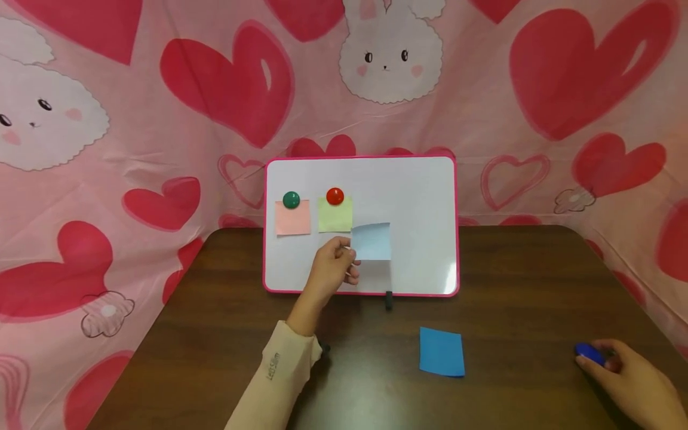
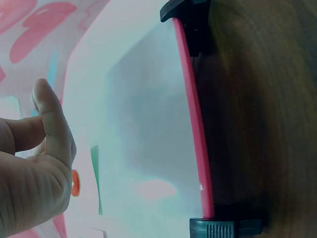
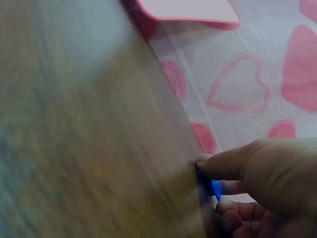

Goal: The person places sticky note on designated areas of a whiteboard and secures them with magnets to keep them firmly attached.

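In the head view my left hand [image 1: 334, 263] pinches a light blue sticky note [image 1: 372, 242] by its left edge, in front of the whiteboard [image 1: 421, 221]. The note's shadow falls on the board below it. At the far right of the table, my right hand [image 1: 634, 373] grips a round blue magnet [image 1: 590, 353] between thumb and fingers. The right wrist view shows the magnet [image 3: 214, 186] mostly covered by the fingers. On the board, a green magnet [image 1: 291, 199] sits over a pink note [image 1: 292, 218] and a red magnet [image 1: 335, 196] over a yellow-green note [image 1: 335, 215].
A darker blue sticky note [image 1: 441, 352] lies on the brown table [image 1: 516, 286] before the board. Black feet [image 1: 389, 300] support the board's pink-framed lower edge. Behind everything hangs a pink cloth [image 1: 312, 83] with hearts and rabbits.
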Demonstrator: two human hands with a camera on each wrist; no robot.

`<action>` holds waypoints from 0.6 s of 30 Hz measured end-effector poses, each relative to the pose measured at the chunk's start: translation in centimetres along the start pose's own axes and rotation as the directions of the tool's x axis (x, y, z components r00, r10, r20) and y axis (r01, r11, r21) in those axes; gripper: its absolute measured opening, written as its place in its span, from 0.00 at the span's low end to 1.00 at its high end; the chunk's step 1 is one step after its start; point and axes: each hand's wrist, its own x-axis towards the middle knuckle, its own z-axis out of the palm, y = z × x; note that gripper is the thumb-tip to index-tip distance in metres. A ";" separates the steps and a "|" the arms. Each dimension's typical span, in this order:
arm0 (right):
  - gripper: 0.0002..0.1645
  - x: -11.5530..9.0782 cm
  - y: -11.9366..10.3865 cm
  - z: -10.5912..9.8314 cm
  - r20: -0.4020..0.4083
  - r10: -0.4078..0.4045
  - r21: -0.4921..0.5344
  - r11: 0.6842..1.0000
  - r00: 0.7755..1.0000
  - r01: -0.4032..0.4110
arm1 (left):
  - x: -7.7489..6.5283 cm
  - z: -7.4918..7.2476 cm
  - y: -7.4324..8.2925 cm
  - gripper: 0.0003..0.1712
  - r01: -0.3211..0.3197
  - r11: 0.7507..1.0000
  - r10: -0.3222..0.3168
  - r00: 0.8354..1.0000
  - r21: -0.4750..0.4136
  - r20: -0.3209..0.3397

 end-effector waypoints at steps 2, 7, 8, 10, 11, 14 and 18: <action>0.39 -0.1 -0.2 -0.1 0.004 0.000 -0.001 1.000 1.000 0.000 | 0.1 0.0 0.2 0.11 0.000 1.000 -0.001 1.000 -0.005 -0.022; 0.38 -0.3 -0.5 -0.3 0.007 0.003 0.002 1.000 1.000 -0.003 | 0.4 0.1 0.4 0.09 0.011 1.000 -0.013 0.998 -0.018 -0.066; 0.38 -0.3 -0.5 -0.3 0.006 0.002 0.003 1.000 1.000 -0.002 | 0.5 0.1 0.4 0.10 0.016 1.000 -0.017 0.998 -0.016 -0.068; 0.39 -0.3 -0.4 -0.3 0.003 0.001 0.003 1.000 1.000 -0.001 | 0.7 0.2 0.6 0.11 0.028 1.000 -0.029 0.997 -0.011 -0.070; 0.39 -0.3 -0.4 -0.3 0.000 -0.001 0.004 1.000 1.000 0.001 | 0.8 0.2 0.7 0.11 0.031 0.999 -0.032 0.997 -0.009 -0.066; 0.40 -0.2 -0.2 -0.3 -0.005 -0.009 -0.007 1.000 1.000 0.009 | 1.2 0.3 1.0 0.12 0.042 0.999 -0.042 0.998 0.003 -0.049; 0.41 0.0 0.0 -0.3 0.001 -0.017 -0.026 1.000 1.000 0.017 | 1.8 0.5 1.2 0.13 0.056 0.998 -0.056 0.998 0.013 0.001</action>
